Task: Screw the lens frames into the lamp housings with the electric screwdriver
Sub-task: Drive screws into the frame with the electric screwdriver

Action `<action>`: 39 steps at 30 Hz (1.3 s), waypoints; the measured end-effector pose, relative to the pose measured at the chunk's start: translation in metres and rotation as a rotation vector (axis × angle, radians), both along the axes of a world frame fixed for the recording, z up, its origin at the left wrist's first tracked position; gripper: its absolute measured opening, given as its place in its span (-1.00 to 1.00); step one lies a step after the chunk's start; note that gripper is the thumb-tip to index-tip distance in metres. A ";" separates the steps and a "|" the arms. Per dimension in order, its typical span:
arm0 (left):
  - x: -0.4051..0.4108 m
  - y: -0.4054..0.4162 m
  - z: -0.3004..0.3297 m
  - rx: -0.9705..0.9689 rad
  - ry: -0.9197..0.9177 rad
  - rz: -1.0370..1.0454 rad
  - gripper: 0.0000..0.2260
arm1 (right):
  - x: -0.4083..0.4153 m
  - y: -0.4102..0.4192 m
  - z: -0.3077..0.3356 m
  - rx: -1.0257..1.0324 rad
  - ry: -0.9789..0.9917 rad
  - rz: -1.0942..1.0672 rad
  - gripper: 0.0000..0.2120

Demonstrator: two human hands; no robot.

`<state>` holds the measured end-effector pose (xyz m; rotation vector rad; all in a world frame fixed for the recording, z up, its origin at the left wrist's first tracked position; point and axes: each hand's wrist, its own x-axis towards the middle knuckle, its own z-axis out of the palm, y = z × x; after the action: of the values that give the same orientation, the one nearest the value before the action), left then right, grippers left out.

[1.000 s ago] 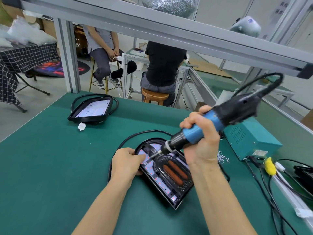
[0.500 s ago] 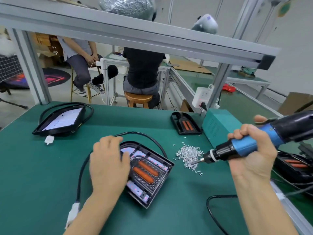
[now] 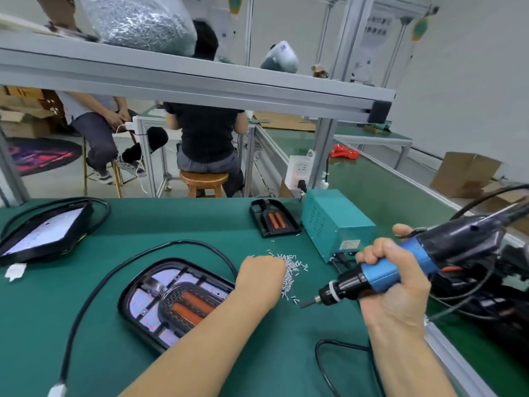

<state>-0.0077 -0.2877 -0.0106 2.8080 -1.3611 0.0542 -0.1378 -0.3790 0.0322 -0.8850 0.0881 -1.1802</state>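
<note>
The left hand (image 3: pixel 259 277) reaches into the screws (image 3: pixel 292 272), grip hidden, likely fetching one. The right hand (image 3: pixel 396 285) grips the screwdriver (image 3: pixel 400 267) beside it, ready

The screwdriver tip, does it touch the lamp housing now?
Apart. The head view shows the electric screwdriver tip over bare green mat, right of the lamp housing, with the left hand between.

The bench (image 3: pixel 177 227) is dark green. The electric screwdriver (image 3: pixel 400 265) is blue with black ends. The lamp housing (image 3: pixel 137 319) is black around two orange bars. The screws (image 3: pixel 292 270) are silvery; the power box (image 3: pixel 337 222) is teal.
</note>
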 end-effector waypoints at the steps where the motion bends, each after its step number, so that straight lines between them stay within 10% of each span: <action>1: -0.001 0.000 -0.001 0.007 -0.003 -0.004 -0.88 | -0.001 -0.001 -0.001 0.000 0.003 -0.001 -0.74; 12: 0.001 0.000 0.000 -0.225 0.061 0.030 -0.83 | 0.001 0.003 0.000 0.003 0.014 0.005 -0.75; 26: 0.018 0.085 0.038 -1.305 1.510 0.342 -0.92 | 0.033 0.033 0.040 0.113 -0.166 0.127 -0.78; 39: 0.024 0.147 0.027 -1.449 1.632 0.440 -0.78 | 0.090 0.088 0.053 0.139 -0.203 0.313 -0.80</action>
<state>0.0159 -0.1404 0.0168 1.0246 -0.0349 -0.6994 -0.0476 -0.2905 0.0851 -0.6268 -0.1284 -0.9517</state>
